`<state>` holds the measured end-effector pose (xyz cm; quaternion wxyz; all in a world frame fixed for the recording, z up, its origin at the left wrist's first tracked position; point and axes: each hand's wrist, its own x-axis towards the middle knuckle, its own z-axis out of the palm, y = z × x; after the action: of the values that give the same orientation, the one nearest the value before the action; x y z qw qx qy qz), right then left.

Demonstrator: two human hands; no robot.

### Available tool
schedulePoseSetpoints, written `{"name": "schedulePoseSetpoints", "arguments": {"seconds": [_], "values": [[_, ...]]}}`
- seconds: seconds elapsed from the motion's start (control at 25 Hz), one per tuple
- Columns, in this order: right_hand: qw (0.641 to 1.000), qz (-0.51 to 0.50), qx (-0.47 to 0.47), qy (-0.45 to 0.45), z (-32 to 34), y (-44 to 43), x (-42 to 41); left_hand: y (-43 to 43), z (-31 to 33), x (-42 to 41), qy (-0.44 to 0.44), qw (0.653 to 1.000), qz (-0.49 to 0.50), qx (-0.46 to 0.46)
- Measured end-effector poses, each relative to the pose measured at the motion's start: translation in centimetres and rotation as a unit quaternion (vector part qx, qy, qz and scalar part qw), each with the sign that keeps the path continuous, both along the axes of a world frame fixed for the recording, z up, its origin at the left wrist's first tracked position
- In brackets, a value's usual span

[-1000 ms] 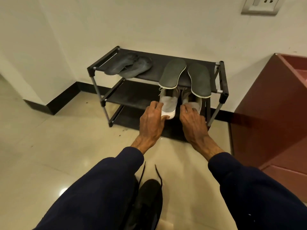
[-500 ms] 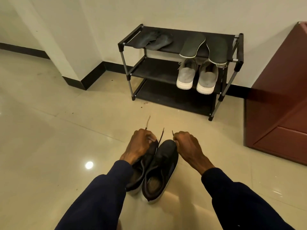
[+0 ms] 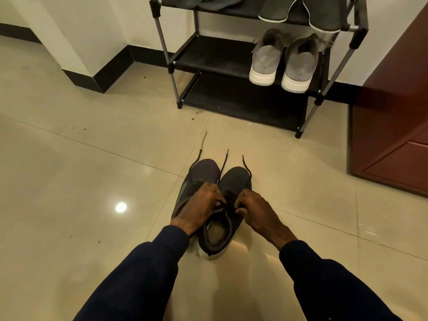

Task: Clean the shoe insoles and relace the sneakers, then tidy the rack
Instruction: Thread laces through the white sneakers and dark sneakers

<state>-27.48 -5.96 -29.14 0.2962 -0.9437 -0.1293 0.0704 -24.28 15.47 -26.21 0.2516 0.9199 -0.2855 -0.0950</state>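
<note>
Dark fabric sneakers [image 3: 234, 180] stand paired on the glossy tiled floor [image 3: 92, 158]; left hand [image 3: 199, 206] and right hand [image 3: 258, 210] each hold a pinching grip on one shoe's black laces [image 3: 225, 205]. Even tension on both ends seems wise.

So one sneaker pair [image 3: 235, 181] sits on the floor [image 3: 92, 158] with laces [image 3: 223, 163] trailing toward the rack [image 3: 208, 59] behind it, second pair [image 3: 266, 59] on the middle shelf's right end, insoles [image 3: 278, 8] on top, cabinet [image 3: 393, 112] just right of the rack.
</note>
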Motion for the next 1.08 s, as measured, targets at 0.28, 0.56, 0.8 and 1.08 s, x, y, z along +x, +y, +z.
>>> {"name": "schedulePoseSetpoints", "arguments": {"seconds": [0.28, 0.56, 0.8, 1.08], "values": [[0.998, -0.062, -0.026, -0.018, 2.6, -2.6, -0.1, -3.5, -0.6, 0.0, 0.002, 0.998, 0.057, -0.013], [0.979, -0.12, 0.043, 0.16, 7.4, -7.6, 2.1, -4.6, 3.6, 3.8, 0.224, 0.973, 0.047, 0.016], [0.831, -0.323, 0.4, 0.212, 7.2, -6.3, 1.0, -6.1, 3.0, 0.7, 0.23, 0.934, 0.16, -0.221], [0.581, -0.351, 0.7, 0.222, 5.4, -3.2, 1.0, -8.6, 2.4, -0.6, 0.228, 0.834, 0.245, -0.439]]}}
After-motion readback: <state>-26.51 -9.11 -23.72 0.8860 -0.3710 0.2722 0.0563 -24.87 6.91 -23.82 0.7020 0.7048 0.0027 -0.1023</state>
